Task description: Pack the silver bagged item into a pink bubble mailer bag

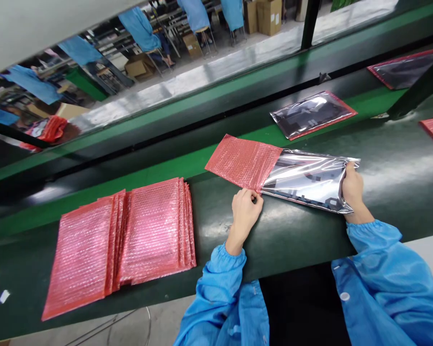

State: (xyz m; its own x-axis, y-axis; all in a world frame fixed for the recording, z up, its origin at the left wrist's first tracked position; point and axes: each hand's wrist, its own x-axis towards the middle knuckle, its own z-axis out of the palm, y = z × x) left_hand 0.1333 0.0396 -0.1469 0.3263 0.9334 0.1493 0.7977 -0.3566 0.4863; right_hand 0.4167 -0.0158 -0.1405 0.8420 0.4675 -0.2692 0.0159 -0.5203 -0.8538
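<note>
Pinches the near edge of a pink bubble pouch (243, 161) in the closed grip of the left hand (246, 207), mid-counter (216, 226). Clasps the right end of a silver foil bag (303, 180) in the tight grip of the right hand (351, 187), its left end seemingly tucked inside the pouch. Shows a fanned stack of pink pouches (130, 240) further left.

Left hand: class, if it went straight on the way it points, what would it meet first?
The pink bubble bag, whose mouth edge the left hand now pinches; depth beyond is uncertain.
</note>
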